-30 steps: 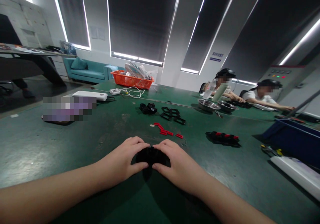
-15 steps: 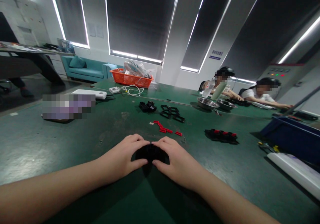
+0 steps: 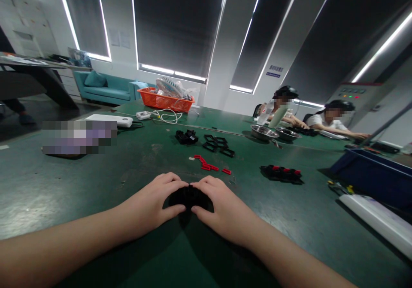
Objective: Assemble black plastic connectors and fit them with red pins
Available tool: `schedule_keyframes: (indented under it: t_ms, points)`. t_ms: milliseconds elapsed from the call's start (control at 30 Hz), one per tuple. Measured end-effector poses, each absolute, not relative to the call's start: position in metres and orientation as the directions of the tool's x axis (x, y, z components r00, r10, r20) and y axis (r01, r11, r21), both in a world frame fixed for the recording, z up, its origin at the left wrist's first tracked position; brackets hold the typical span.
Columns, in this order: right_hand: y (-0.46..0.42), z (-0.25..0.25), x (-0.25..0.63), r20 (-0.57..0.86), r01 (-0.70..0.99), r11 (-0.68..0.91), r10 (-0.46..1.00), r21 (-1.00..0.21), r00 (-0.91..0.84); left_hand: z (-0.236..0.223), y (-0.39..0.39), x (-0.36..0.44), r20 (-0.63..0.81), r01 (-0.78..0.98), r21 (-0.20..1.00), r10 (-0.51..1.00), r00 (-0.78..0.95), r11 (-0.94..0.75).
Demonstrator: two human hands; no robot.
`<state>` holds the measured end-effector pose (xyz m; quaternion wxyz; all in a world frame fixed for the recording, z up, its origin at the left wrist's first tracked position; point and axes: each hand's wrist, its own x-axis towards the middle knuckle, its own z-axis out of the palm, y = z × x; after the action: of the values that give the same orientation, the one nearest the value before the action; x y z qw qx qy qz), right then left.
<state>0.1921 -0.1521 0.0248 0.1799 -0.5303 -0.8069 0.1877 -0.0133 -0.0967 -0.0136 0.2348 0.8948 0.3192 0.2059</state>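
Between my hands, close to the green table (image 3: 135,245), is a black plastic part (image 3: 190,197), dark and partly covered by my fingers. My left hand (image 3: 164,198) grips its left side, thumb in front and fingers behind. On the right side my right hand (image 3: 216,200) grips it the same way. Beyond my fingertips lie several small red plastic pieces (image 3: 209,168). Farther off are several black rectangular frames (image 3: 228,152) and a cluster of black parts (image 3: 186,137). To the right rests a black part with red pieces in it (image 3: 281,174).
An orange basket (image 3: 165,102) with a fan stands at the back, near a white cable (image 3: 170,116). A pixelated flat object (image 3: 80,137) and white power bank (image 3: 109,120) lie left. Metal bowls (image 3: 264,133), a blue bin (image 3: 373,172) and two people are on the right.
Both hands keep the same grip on the black part. The whole view shifts slightly, so things appear a little farther left and higher.
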Motion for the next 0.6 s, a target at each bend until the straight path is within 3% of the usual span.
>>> schedule_keyframes:
  t_ms: [600]
  points:
    - [-0.1525,0.0258,0.193,0.083,0.789,0.367,0.922,-0.493,-0.378,-0.0103,-0.0979,-0.0121,0.207,0.49,0.536,0.669,0.713,-0.688]
